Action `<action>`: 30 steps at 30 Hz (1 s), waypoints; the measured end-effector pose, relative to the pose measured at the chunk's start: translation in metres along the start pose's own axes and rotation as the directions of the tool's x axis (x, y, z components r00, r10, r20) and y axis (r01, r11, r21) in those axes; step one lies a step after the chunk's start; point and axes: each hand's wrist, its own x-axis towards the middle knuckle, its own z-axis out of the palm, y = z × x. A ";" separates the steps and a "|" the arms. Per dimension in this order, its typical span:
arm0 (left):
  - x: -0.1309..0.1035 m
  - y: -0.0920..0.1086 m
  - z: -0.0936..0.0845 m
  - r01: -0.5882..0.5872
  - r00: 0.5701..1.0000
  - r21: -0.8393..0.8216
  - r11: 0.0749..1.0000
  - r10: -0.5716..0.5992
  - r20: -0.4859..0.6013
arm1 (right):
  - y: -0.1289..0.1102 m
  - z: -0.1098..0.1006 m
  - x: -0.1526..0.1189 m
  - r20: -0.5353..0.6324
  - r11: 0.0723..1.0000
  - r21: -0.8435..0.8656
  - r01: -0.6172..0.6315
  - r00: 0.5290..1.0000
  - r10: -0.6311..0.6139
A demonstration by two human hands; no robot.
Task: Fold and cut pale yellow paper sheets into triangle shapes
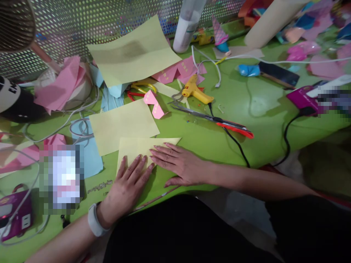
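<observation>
A folded piece of pale yellow paper (134, 148) lies at the front of the green table, its pointed corner toward the right. My left hand (131, 179) rests flat on it with the fingers spread a little. Stretched out from the right, my right hand (178, 164) presses on the paper's right part with its fingertips close to those of the left. Neither hand grips anything. Just behind sits another yellow sheet (123, 126), with a small folded pink paper piece (154, 105) at its right corner.
A yellow glue gun (197, 91) and scissors with red handles (214, 119) lie behind my right hand. Farther back are a large yellow sheet (131, 54) and a bottle (188, 27). Blue paper (90, 157) is at left. A purple power strip (304, 98) sits at right.
</observation>
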 end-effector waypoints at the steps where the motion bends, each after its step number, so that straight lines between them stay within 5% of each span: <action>1: 0.000 0.000 0.000 -0.001 1.000 0.002 1.000 0.001 0.003 | 0.000 0.000 0.000 0.001 1.000 0.001 -0.002 1.000 0.002; 30: 0.007 -0.005 -0.002 -0.012 0.998 0.009 1.000 0.013 -0.068 | 0.005 0.001 -0.010 -0.076 0.993 -0.047 -0.104 0.992 0.101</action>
